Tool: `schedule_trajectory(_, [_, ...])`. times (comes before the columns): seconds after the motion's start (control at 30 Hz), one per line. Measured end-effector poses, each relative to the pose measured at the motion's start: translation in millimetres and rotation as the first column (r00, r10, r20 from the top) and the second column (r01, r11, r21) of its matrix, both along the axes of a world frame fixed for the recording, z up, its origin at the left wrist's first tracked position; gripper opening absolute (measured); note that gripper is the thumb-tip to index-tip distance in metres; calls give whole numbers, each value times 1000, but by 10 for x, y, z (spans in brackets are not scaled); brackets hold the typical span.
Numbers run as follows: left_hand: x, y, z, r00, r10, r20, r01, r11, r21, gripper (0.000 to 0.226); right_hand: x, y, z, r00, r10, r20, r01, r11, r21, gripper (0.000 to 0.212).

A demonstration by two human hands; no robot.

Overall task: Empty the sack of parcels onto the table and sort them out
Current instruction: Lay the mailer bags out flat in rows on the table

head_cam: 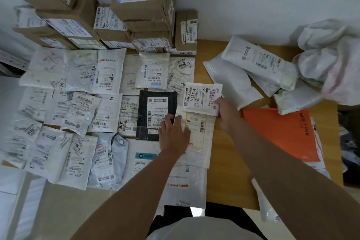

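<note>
Left hand (173, 134) flat on white mailer (196, 132), right hand (226, 111) seemingly pinching labelled packet (201, 96)

Both bare arms reach toward 12 o'clock; left hand (174, 135) lies flat, fingers straight; right hand (226, 111) pinches, fingers curled.

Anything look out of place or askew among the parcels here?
Mostly tidy rows. The black mailer lies slightly skewed over its neighbours, and the white bags beside the crumpled sack are still a loose, overlapping heap.
</note>
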State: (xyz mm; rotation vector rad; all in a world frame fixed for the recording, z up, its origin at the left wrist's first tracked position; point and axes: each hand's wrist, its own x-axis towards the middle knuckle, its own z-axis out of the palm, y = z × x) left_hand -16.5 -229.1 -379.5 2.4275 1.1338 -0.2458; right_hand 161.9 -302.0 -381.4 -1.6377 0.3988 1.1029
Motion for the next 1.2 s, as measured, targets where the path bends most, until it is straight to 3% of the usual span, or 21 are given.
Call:
schedule_trajectory(0.1, [-8, 123, 55, 987, 161, 22, -158, 984, -79, 47, -1, -117, 40, 995, -92, -48, 96, 992, 79, 34])
schedule_trajectory(0.23, [0, 183, 131, 949, 276, -155, -306, 927, -216, 40, -125, -284, 25, 990, -134, -51, 137, 989, 58, 36])
schedule_trajectory(0.33, [-3, 153, 105, 919, 329, -217, -384, 870, -310, 44, -228, -360, 54, 989, -142, -51, 144, 988, 57, 24])
schedule_trajectory(0.47, [40, 93, 129, 859, 503, -94, -474, 714, -515, 33, -285, -441, 104, 974, -214, -77, 219, 973, 77, 20])
schedule_trajectory(0.57, [81, 94, 160, 834, 552, -9, -459, 686, -564, 30, -268, -483, 174, 959, -269, -92, 279, 952, 124, 21])
schedule_trajectory(0.77, [150, 168, 153, 855, 517, -39, -465, 730, -500, 27, -211, -568, 224, 955, -287, -75, 294, 949, 114, 20])
schedule_trajectory(1.0, [122, 201, 54, 936, 346, -62, -350, 899, -264, 24, -208, -585, 158, 973, -224, -50, 225, 974, 29, 23])
schedule_trajectory(1.1, [145, 185, 59, 928, 364, 75, -346, 921, -180, 19, -218, -530, 141, 982, -186, -15, 186, 983, -9, 22])
schedule_trajectory(1.13, [178, 175, 71, 915, 372, 153, -340, 918, -203, 17, -217, -511, 137, 986, -168, -1, 168, 986, -17, 18])
schedule_trajectory(1.2, [273, 164, 128, 871, 425, 248, -311, 866, -391, 28, -221, -483, 161, 994, -96, 49, 96, 995, -12, 9])
